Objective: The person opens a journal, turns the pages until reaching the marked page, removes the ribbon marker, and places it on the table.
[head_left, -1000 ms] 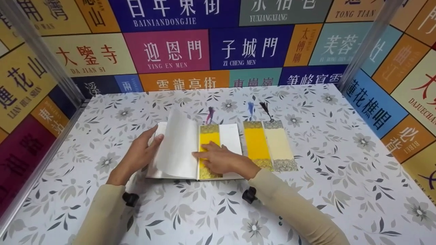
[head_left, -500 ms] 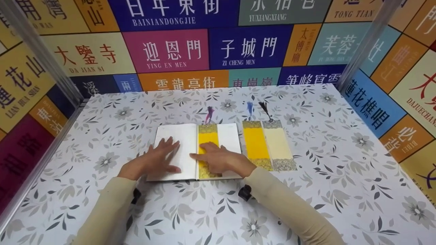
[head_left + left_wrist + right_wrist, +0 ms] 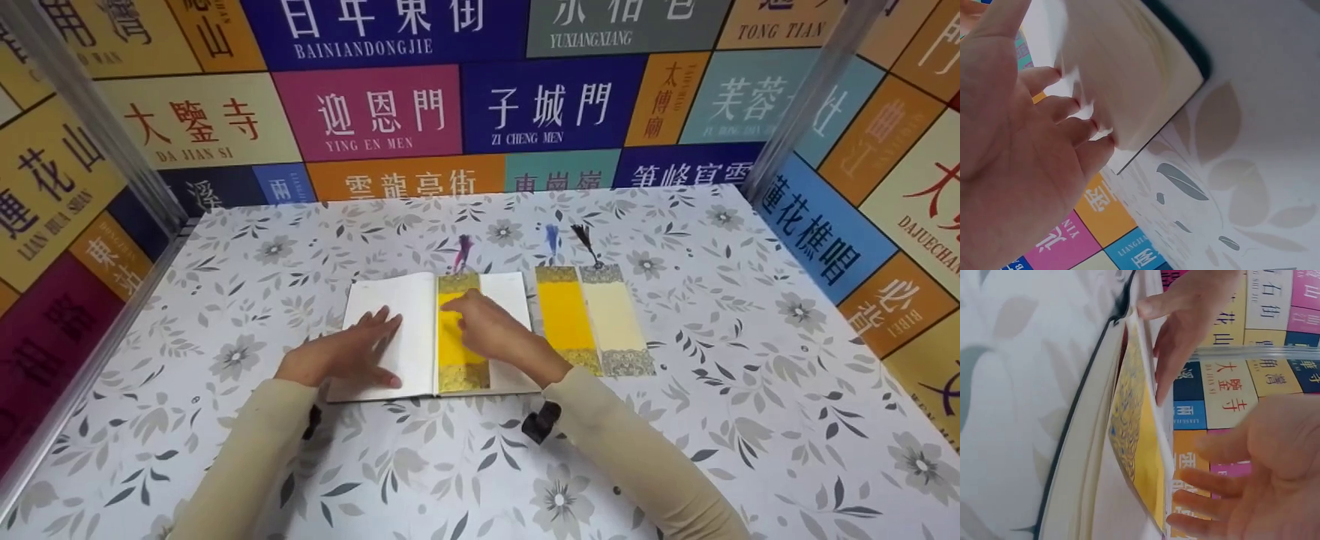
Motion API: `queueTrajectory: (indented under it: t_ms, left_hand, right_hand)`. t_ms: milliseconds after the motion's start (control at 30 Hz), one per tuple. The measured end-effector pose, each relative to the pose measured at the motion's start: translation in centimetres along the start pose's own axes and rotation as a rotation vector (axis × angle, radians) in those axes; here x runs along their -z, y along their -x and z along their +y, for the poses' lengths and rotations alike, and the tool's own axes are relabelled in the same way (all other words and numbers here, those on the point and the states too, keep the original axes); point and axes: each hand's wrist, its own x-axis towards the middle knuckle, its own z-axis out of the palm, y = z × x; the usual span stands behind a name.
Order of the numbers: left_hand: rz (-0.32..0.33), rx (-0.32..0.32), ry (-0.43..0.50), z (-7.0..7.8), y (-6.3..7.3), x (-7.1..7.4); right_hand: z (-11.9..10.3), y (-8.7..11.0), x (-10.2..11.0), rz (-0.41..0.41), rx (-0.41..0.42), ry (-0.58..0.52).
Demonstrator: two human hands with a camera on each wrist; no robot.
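An open book (image 3: 409, 300) with white pages lies on the table. Along the inner edge of its right page is a yellow bookmark (image 3: 461, 360) with patterned gold ends, its pink-and-purple tassel (image 3: 463, 251) reaching past the top of the book. My left hand (image 3: 341, 360) rests on the left page with fingers spread; in the left wrist view its fingertips touch the paper near the page edge. My right hand (image 3: 495, 330) is over the upper half of the bookmark, index finger extended toward the spine. In the right wrist view its fingers are loosely bent.
Right of the book lie a second yellow bookmark (image 3: 566, 315) with a blue tassel and a cream one (image 3: 615, 315) with silver ends and a dark tassel. A floral cloth (image 3: 375, 480) covers the table. Panels with Chinese lettering (image 3: 367, 112) enclose the back and sides.
A raised page has come down flat on the left side. My left hand has moved from the book's outer edge onto that page. My right hand has shifted farther up the bookmark.
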Motion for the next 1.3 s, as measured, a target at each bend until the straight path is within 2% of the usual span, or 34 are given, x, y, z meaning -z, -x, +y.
queueTrajectory:
  t_ms: [100,233,367,500,633,933,1200,1300]
  left_hand:
    - [0.002,-0.023,-0.014,-0.2,-0.1,-0.1]
    - [0.012,-0.025,-0.016,-0.6,-0.1,-0.4]
    - [0.02,0.004,-0.012,-0.8,0.0,-0.8]
    - [0.026,0.026,-0.005,-0.8,-0.2,-0.8]
    - [0.019,0.022,-0.004,-0.7,-0.4,-0.6]
    - [0.008,-0.014,-0.002,-0.1,-0.2,-0.1]
    - [0.023,-0.054,-0.029,-0.1,-0.2,-0.3]
    - [0.026,-0.048,-0.04,-0.2,-0.3,-0.4]
  right_hand:
    - [0.3,-0.2,0.1,0.104,-0.149,-0.114]
    - [1.1,-0.7,-0.1,0.15,-0.317,-0.222]
    - [1.8,-1.3,-0.5,0.155,-0.384,-0.31]
    - [2.2,-1.7,-0.7,0.132,-0.436,-0.32]
    - [2.1,-1.9,-0.8,0.128,-0.462,-0.297]
    - [1.6,-1.9,-1.3,0.148,-0.416,-0.127]
    - [1.8,-1.8,-0.6,0.098,-0.43,-0.144]
    - [1.8,-1.9,0.0,0.062,-0.435,-0.178]
